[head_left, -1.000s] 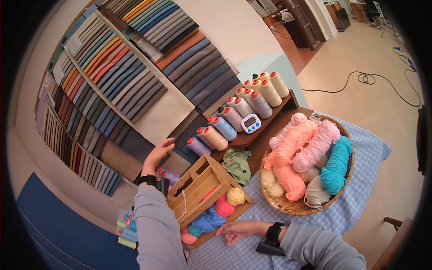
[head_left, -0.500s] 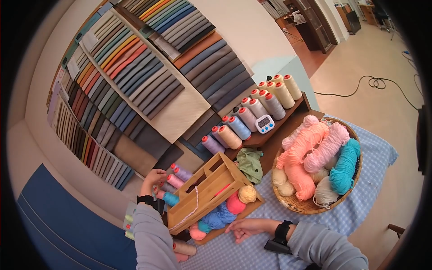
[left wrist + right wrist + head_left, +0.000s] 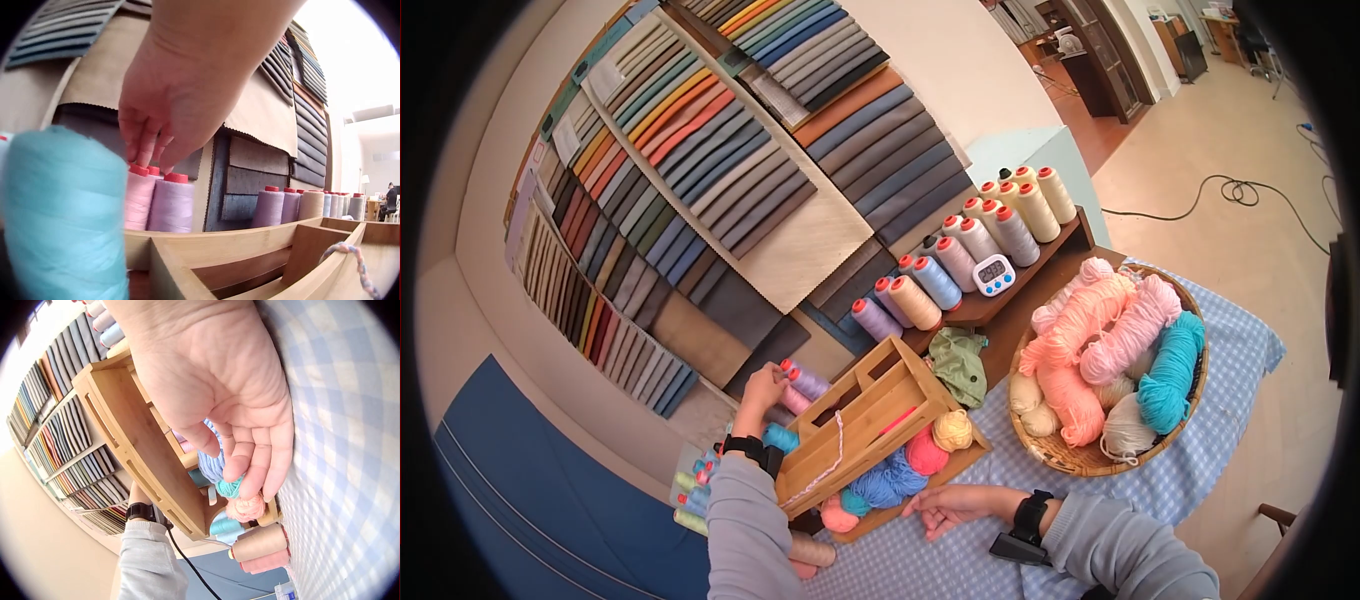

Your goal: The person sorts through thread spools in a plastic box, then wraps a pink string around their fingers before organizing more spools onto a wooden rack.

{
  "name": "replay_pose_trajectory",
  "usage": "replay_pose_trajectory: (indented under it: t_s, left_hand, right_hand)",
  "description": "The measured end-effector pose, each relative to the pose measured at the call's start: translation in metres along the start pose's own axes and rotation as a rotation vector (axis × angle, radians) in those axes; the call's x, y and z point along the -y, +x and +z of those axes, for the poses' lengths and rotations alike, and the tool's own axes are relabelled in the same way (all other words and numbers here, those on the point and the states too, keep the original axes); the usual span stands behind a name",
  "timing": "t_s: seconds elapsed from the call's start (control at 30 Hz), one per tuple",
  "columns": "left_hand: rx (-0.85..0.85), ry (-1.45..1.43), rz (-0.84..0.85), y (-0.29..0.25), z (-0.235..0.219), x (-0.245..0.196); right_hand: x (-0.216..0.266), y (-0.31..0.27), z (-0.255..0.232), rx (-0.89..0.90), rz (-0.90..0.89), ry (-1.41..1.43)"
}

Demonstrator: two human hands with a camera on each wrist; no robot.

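In the head view my left hand (image 3: 762,390) reaches over a group of thread spools behind the wooden rack. Seen from the left wrist, its fingertips point down right at the red tops of a pink thread spool (image 3: 138,206) and a lilac thread spool (image 3: 170,209); I cannot tell whether they pinch one. A teal thread spool (image 3: 65,212) stands nearer the camera. My right hand (image 3: 945,510) lies palm up on the checked cloth, fingers loosely curled, holding nothing. Beside it are balls of yarn, among them a blue one (image 3: 890,480) and a coral one (image 3: 838,514).
The tilted wooden rack (image 3: 920,370) stands between the hands, a braided cord (image 3: 837,460) across it. Behind are a spool shelf (image 3: 1040,268) with a timer (image 3: 993,275) and a green cloth (image 3: 957,367). A yarn basket (image 3: 1080,462) sits right. Fabric swatches (image 3: 820,250) cover the wall.
My left hand has come down from in front of the swatches to the spools, then shifted slightly right onto their tops. The right hand keeps its place on the cloth. The head view has shifted.
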State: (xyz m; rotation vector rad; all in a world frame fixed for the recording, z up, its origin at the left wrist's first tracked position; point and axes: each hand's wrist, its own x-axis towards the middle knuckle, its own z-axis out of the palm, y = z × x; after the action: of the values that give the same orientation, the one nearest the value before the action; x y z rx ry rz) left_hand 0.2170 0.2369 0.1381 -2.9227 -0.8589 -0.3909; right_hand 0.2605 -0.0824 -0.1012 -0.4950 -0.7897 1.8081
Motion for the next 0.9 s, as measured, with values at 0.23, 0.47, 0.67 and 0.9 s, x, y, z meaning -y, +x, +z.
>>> replay_pose_trajectory:
  t_s: [0.23,0.47,0.67,0.9]
  left_hand:
    - [-0.089,-0.040,0.115,0.001,0.004,0.009]
    - [0.054,-0.143,0.188,-0.009,-0.008,-0.006]
    - [0.242,-0.067,0.214,-0.004,-0.009,0.005]
    - [0.179,-0.230,0.194,-0.006,-0.001,0.002]
  right_hand:
    - [0.002,0.000,0.001,0.001,-0.005,0.004]
    - [0.002,-0.001,0.000,0.022,-0.008,-0.002]
    - [0.003,-0.002,0.002,0.015,-0.007,-0.012]
    - [0.002,-0.002,0.001,0.010,-0.009,-0.012]
